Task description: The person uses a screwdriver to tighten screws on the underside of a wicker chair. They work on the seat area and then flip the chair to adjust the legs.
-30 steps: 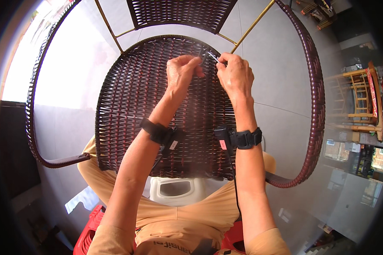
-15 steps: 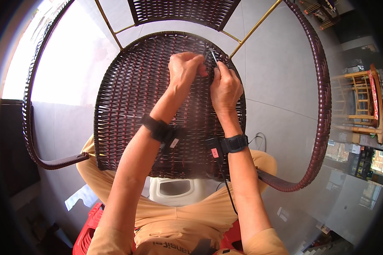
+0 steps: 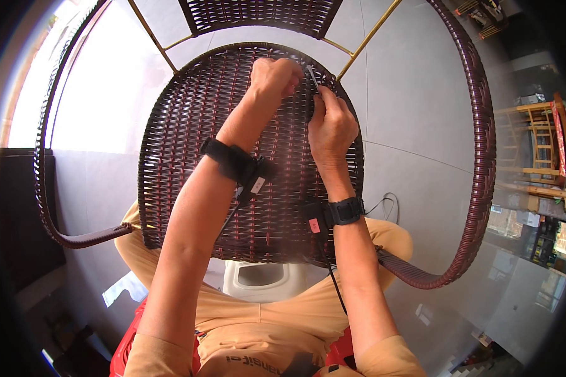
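A dark brown and reddish woven chair seat [image 3: 195,138] lies across my lap, its rounded edge at the far side. My right hand [image 3: 334,129] is closed around a thin silver metal tool [image 3: 313,76], its shaft pointing at the weave near the far right edge. The tool's handle is hidden in my palm. Just left of the tip, my left hand [image 3: 273,76] is closed with bent fingers over the weave. Whatever it pinches is hidden behind the knuckles.
Curved wicker-wrapped armrests [image 3: 482,144] loop around both sides. Gold-coloured metal bars [image 3: 374,34] join the seat to a woven backrest [image 3: 258,16]. A white plastic stool [image 3: 264,289] stands under the front edge. Black wrist straps [image 3: 346,212] trail cables. A wooden frame [image 3: 544,138] stands far right.
My left hand has moved farther from me, toward the seat's far edge, with its wrist bent more. My right hand stays almost in place with the tool.
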The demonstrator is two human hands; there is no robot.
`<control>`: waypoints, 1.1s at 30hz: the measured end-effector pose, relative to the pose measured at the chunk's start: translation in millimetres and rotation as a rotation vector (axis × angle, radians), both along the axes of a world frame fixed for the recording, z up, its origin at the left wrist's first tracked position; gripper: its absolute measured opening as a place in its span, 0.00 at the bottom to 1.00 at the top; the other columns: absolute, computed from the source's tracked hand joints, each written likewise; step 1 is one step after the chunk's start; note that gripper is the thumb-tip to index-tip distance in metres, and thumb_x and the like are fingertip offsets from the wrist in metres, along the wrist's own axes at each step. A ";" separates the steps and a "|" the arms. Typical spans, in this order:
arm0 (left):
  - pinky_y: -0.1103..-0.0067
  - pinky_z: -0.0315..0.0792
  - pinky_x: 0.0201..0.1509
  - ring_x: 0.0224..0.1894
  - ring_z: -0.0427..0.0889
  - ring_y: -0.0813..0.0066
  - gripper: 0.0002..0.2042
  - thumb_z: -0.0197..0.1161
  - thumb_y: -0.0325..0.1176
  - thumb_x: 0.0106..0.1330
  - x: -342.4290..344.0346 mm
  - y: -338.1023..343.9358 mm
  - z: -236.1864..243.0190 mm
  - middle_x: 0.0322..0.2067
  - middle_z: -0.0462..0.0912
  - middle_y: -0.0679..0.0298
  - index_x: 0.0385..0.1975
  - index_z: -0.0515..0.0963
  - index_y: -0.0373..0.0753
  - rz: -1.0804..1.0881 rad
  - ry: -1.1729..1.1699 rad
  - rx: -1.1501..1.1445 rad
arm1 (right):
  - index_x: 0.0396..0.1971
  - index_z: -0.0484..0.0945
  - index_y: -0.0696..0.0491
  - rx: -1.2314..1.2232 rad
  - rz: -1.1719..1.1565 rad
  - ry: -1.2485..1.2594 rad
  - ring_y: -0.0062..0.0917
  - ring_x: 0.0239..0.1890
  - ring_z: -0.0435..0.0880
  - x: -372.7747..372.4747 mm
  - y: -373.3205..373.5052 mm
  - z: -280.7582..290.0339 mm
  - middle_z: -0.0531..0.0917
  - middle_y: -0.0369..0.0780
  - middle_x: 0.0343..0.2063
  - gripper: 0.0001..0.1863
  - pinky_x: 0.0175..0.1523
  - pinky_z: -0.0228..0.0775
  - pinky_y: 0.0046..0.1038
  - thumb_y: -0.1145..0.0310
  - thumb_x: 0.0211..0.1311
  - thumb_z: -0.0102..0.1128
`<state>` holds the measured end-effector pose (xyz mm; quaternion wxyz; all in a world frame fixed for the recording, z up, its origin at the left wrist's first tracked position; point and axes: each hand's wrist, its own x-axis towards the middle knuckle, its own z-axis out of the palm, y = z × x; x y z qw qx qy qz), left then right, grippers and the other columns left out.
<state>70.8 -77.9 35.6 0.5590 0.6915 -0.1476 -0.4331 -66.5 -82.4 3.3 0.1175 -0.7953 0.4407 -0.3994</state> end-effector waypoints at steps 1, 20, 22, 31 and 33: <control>0.84 0.64 0.19 0.13 0.65 0.82 0.06 0.62 0.30 0.54 0.5 -3.0 0.2 0.15 0.72 0.69 0.20 0.79 0.34 0.000 -0.005 0.002 | 0.36 0.81 0.53 0.002 0.000 -0.005 0.37 0.24 0.81 -0.7 -0.2 0.3 0.82 0.42 0.23 0.08 0.29 0.72 0.34 0.74 0.56 0.60; 0.83 0.58 0.15 0.11 0.60 0.83 0.06 0.62 0.27 0.53 -3.6 -8.9 -4.7 0.13 0.69 0.69 0.18 0.76 0.32 0.090 0.077 0.011 | 0.37 0.79 0.51 0.006 -0.001 -0.012 0.36 0.25 0.82 -2.7 -0.2 -1.8 0.82 0.41 0.24 0.09 0.29 0.72 0.33 0.75 0.56 0.59; 0.84 0.58 0.15 0.11 0.59 0.83 0.06 0.62 0.26 0.52 -4.6 -7.2 -5.4 0.13 0.69 0.69 0.17 0.76 0.32 0.107 0.087 -0.026 | 0.38 0.79 0.51 0.012 -0.003 -0.011 0.36 0.25 0.82 -2.3 0.0 -2.8 0.82 0.41 0.24 0.09 0.29 0.72 0.33 0.75 0.56 0.59; 0.84 0.56 0.15 0.11 0.58 0.83 0.06 0.61 0.26 0.51 -1.9 -10.2 -7.2 0.12 0.68 0.70 0.16 0.75 0.33 0.113 0.052 0.038 | 0.38 0.79 0.51 0.008 -0.005 -0.016 0.36 0.25 0.81 -1.9 0.7 -1.6 0.81 0.41 0.24 0.10 0.28 0.72 0.34 0.75 0.56 0.59; 0.84 0.56 0.15 0.11 0.58 0.84 0.06 0.61 0.26 0.51 -1.7 -11.6 -7.9 0.12 0.68 0.70 0.15 0.75 0.33 0.117 0.041 0.040 | 0.38 0.79 0.52 0.017 -0.001 0.004 0.35 0.24 0.81 -2.1 0.6 -1.3 0.81 0.41 0.23 0.10 0.28 0.72 0.33 0.75 0.56 0.59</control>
